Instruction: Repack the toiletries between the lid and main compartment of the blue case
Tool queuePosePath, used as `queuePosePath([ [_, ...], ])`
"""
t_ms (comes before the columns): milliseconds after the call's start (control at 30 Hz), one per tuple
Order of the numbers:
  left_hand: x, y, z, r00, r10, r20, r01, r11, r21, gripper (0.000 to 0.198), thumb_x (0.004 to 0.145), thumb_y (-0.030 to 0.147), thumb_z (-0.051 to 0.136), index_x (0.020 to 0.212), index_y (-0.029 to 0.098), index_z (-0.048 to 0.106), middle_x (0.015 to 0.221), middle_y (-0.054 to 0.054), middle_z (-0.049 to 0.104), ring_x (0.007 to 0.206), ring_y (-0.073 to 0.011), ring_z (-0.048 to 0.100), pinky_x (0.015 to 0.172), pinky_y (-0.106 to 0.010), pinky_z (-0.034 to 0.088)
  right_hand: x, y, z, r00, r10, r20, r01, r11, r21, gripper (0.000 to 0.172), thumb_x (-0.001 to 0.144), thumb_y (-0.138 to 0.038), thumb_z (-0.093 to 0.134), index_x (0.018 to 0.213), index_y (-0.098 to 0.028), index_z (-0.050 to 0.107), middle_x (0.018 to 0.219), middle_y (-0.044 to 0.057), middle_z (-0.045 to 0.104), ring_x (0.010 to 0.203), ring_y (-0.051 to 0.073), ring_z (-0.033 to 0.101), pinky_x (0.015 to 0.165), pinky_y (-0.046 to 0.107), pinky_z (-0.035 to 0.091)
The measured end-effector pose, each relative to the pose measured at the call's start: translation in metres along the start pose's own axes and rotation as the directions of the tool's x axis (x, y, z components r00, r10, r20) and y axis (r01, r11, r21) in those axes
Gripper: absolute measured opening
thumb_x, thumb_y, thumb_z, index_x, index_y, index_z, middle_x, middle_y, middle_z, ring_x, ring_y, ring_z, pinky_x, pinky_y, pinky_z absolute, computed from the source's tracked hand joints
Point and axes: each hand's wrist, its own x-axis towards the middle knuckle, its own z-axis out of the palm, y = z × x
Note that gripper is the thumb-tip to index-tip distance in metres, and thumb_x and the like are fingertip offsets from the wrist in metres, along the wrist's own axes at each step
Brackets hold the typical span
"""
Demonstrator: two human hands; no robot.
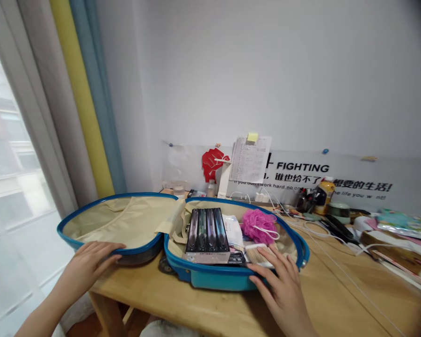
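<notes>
A small blue suitcase (228, 280) lies unfolded on the table, cream lining showing in both halves. Its lid half (117, 213), at left, holds nothing I can see. My left hand (87, 266) has its fingers over the lid's front rim and its thumb on the outside. In the right half sit a pack of toothbrushes (207, 231), a pink bath puff (259, 225), a white packet (233, 232) and a pack of cotton swabs (257, 256). Beside the swabs, my right hand (279, 283) rests on the front rim, fingers spread, partly covering that pack.
Behind the case stand a white lamp (224, 179) and a small bottle (211, 188). White cables (317, 230), a yellow bottle (324, 196), a jar (338, 211) and a plastic-wrapped pack (407, 223) crowd the wooden table's (340, 290) right side. Curtains (79, 93) hang at left.
</notes>
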Motion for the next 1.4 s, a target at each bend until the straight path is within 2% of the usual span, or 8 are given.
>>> queuePosePath([
  [167, -0.003, 0.024, 0.000, 1.000, 0.026, -0.017, -0.027, 0.999, -0.018, 0.042, 0.085, 0.063, 0.042, 0.098, 0.035, 0.071, 0.093, 0.002, 0.074, 0.087, -0.0181, 0.067, 0.079, -0.028, 0.048, -0.002, 0.029, 0.007, 0.995, 0.096, 0.041, -0.098, 0.994, 0.039, 0.030, 0.089, -0.047, 0.046, 0.089, -0.032, 0.071, 0.121, 0.004, 0.062, 0.124, 0.029, 0.046, 0.098, 0.054, 0.036],
  [367, -0.008, 0.076, 0.009, 0.994, 0.038, -0.101, -0.041, 0.999, -0.022, 0.040, 0.091, 0.056, 0.039, 0.103, 0.035, 0.070, 0.090, 0.001, 0.073, 0.082, -0.0162, 0.065, 0.075, -0.029, 0.044, 0.000, 0.086, 0.017, 0.974, 0.187, 0.130, -0.195, 0.980, 0.048, 0.043, 0.086, -0.060, 0.042, 0.086, -0.031, 0.073, 0.118, 0.005, 0.064, 0.121, 0.030, 0.049, 0.096, 0.054, 0.039],
  [600, -0.005, 0.127, 0.022, 0.981, 0.017, -0.191, -0.012, 1.000, 0.029, 0.042, 0.095, 0.051, 0.031, 0.105, 0.033, 0.068, 0.090, 0.000, 0.073, 0.081, -0.0171, 0.065, 0.073, -0.033, 0.040, 0.015, 0.136, 0.028, 0.967, 0.144, 0.211, -0.163, 0.984, 0.074, 0.049, 0.082, -0.067, 0.042, 0.084, -0.031, 0.075, 0.110, 0.006, 0.068, 0.115, 0.029, 0.054, 0.095, 0.052, 0.042],
  [767, -0.003, 0.146, 0.025, 0.970, 0.044, -0.240, -0.030, 0.998, 0.061, 0.037, 0.096, 0.042, 0.034, 0.110, 0.030, 0.066, 0.091, -0.001, 0.073, 0.078, -0.0169, 0.065, 0.072, -0.033, 0.041, 0.023, 0.157, 0.026, 0.905, 0.197, 0.378, -0.235, 0.971, 0.055, 0.054, 0.078, -0.073, 0.043, 0.090, -0.030, 0.075, 0.112, 0.008, 0.068, 0.112, 0.032, 0.057, 0.094, 0.054, 0.043],
  [867, -0.003, 0.141, 0.021, 0.967, 0.081, -0.241, -0.094, 0.995, -0.043, 0.034, 0.095, 0.040, 0.037, 0.114, 0.027, 0.063, 0.096, -0.003, 0.073, 0.083, -0.0167, 0.066, 0.074, -0.032, 0.044, 0.045, 0.150, 0.018, 0.827, 0.175, 0.534, -0.270, 0.957, 0.105, 0.061, 0.071, -0.074, 0.051, 0.109, -0.029, 0.069, 0.122, 0.008, 0.064, 0.114, 0.031, 0.057, 0.096, 0.050, 0.044],
  [967, -0.005, 0.122, 0.009, 0.958, 0.001, -0.287, -0.056, 0.982, -0.182, 0.032, 0.095, 0.034, 0.037, 0.113, 0.025, 0.062, 0.103, -0.003, 0.072, 0.090, -0.0167, 0.066, 0.082, -0.032, 0.046, 0.084, 0.121, 0.019, 0.732, 0.102, 0.674, -0.266, 0.953, 0.145, 0.060, 0.075, -0.065, 0.053, 0.119, -0.027, 0.063, 0.126, 0.007, 0.062, 0.117, 0.028, 0.056, 0.100, 0.043, 0.043],
  [1167, -0.011, 0.071, -0.016, 0.892, -0.251, -0.376, 0.219, 0.968, -0.126, 0.034, 0.092, 0.025, 0.032, 0.117, 0.024, 0.055, 0.096, 0.001, 0.074, 0.091, -0.0172, 0.067, 0.102, -0.039, 0.034, 0.152, 0.065, 0.074, 0.467, 0.193, 0.863, -0.241, 0.967, -0.085, 0.053, 0.086, -0.045, 0.045, 0.129, -0.015, 0.055, 0.116, 0.013, 0.066, 0.103, 0.026, 0.064, 0.088, 0.036, 0.048],
  [1400, -0.021, 0.050, -0.001, 0.898, -0.217, -0.384, 0.231, 0.973, -0.009, 0.038, 0.085, 0.014, 0.033, 0.111, 0.024, 0.058, 0.099, 0.004, 0.073, 0.104, -0.0146, 0.064, 0.109, -0.036, 0.025, 0.169, 0.066, 0.134, 0.426, 0.282, 0.860, -0.245, 0.951, -0.191, 0.041, 0.081, -0.029, 0.053, 0.111, -0.003, 0.064, 0.101, 0.024, 0.069, 0.096, 0.035, 0.067, 0.084, 0.043, 0.049],
])
